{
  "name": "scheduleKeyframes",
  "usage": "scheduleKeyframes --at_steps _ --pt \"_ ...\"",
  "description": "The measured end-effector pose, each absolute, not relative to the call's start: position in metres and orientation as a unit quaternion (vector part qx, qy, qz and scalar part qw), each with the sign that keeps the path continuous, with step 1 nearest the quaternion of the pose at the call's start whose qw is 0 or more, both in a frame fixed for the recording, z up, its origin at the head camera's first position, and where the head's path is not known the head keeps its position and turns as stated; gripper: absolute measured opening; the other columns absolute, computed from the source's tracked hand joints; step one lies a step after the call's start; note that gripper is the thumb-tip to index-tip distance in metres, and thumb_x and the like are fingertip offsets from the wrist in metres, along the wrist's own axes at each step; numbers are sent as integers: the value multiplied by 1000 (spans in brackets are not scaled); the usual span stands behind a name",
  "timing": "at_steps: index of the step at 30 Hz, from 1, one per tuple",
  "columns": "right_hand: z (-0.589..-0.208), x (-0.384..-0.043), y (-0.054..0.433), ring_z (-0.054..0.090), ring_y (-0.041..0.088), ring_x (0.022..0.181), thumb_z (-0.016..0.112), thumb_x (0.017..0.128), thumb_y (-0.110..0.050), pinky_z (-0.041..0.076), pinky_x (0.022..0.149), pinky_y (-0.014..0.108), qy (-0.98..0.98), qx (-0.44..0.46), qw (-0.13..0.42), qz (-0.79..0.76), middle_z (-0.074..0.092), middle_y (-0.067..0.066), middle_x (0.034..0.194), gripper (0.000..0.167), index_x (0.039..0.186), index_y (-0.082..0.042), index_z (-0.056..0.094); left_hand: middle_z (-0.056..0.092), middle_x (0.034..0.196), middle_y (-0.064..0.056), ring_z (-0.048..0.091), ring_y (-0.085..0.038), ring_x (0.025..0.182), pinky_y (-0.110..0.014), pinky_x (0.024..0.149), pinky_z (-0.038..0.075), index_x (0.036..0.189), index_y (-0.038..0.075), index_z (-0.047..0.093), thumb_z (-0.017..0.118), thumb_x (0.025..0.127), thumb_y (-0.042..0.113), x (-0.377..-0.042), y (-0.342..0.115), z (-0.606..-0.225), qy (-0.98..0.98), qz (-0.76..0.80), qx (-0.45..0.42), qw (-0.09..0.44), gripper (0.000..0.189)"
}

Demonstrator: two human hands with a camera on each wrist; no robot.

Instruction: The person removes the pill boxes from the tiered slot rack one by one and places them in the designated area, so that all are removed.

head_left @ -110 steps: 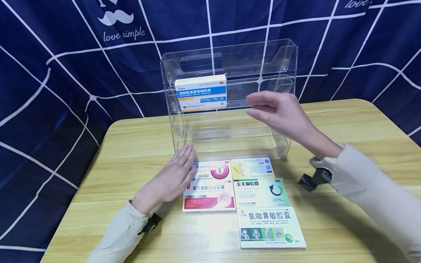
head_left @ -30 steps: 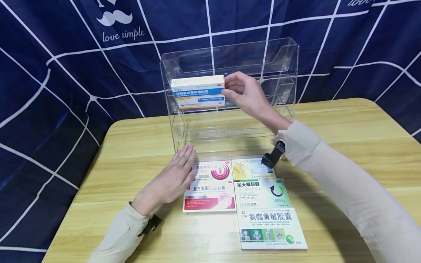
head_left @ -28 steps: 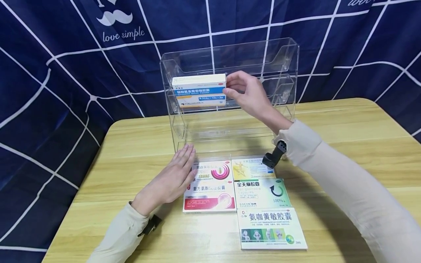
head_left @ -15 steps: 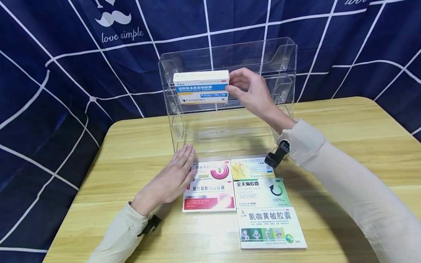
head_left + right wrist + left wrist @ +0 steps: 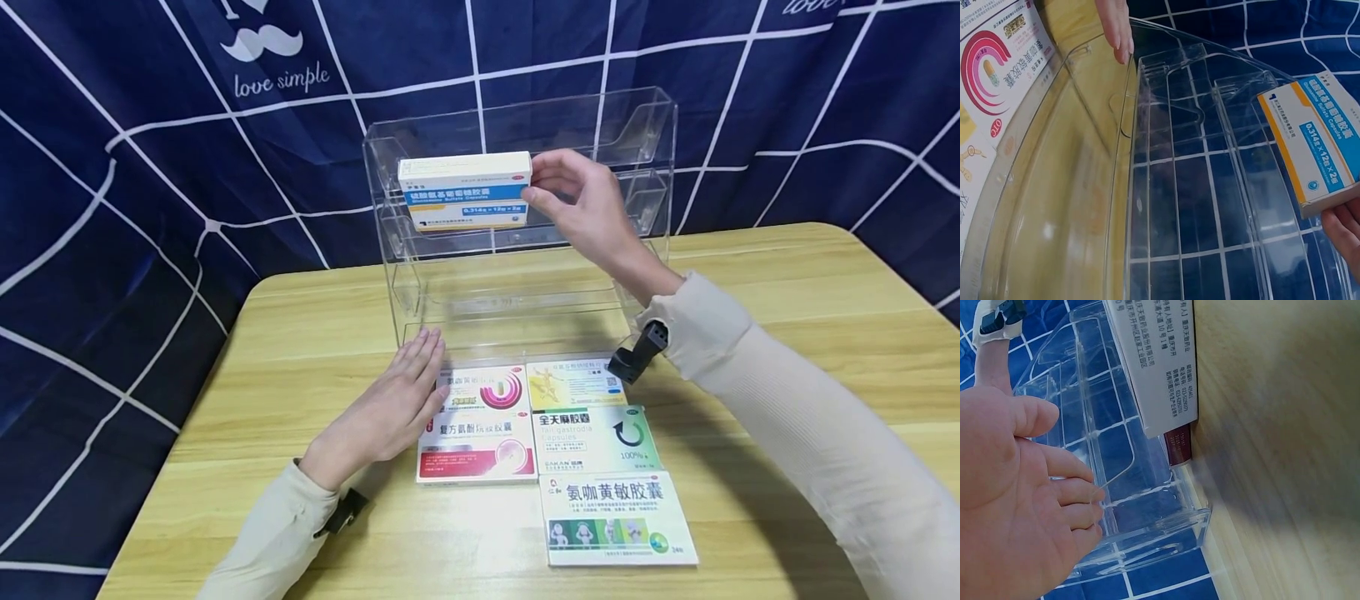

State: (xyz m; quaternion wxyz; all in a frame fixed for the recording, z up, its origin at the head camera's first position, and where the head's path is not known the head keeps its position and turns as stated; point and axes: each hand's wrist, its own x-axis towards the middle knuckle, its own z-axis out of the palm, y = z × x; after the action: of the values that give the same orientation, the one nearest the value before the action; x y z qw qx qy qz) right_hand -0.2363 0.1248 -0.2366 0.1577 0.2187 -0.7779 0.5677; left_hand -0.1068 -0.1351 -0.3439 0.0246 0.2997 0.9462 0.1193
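Observation:
My right hand [image 5: 592, 204] pinches the right end of a white medicine box with blue and orange bands [image 5: 467, 192], thumb on its front. The box is upright at the upper tiers of a clear acrylic display rack [image 5: 525, 333], toward the left side. In the right wrist view the medicine box [image 5: 1313, 140] tilts over the rack's tiers. My left hand [image 5: 382, 408] lies with straight fingers beside the red-and-white medicine boxes [image 5: 477, 450], fingertips at the rack's front left corner. From the left wrist view, the left palm [image 5: 1022, 481] shows with nothing in it.
On the wooden table [image 5: 300, 333] in front of the rack lie a yellow-and-white box [image 5: 573, 383], a green-and-white box [image 5: 596, 442] and a larger white box [image 5: 618, 517], edge to edge. A dark blue gridded curtain [image 5: 300, 167] hangs behind and at the sides.
My right hand has come in from the right and taken hold of the blue-banded medicine box. Over the last second the box has risen and shifted slightly right. The left hand has stayed put.

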Motion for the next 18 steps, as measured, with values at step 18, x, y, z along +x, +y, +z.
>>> scheduleKeyframes --at_steps 18 --pt "-239 -227 135 63 16 103 68 90 -7 50 91 26 -782 212 158 565 66 12 111 26 115 0 62 8 158 -22 3 -33 147 -43 119 7 149 -8 18 30 106 31 -108 -131 -345 949 111 296 19 60"
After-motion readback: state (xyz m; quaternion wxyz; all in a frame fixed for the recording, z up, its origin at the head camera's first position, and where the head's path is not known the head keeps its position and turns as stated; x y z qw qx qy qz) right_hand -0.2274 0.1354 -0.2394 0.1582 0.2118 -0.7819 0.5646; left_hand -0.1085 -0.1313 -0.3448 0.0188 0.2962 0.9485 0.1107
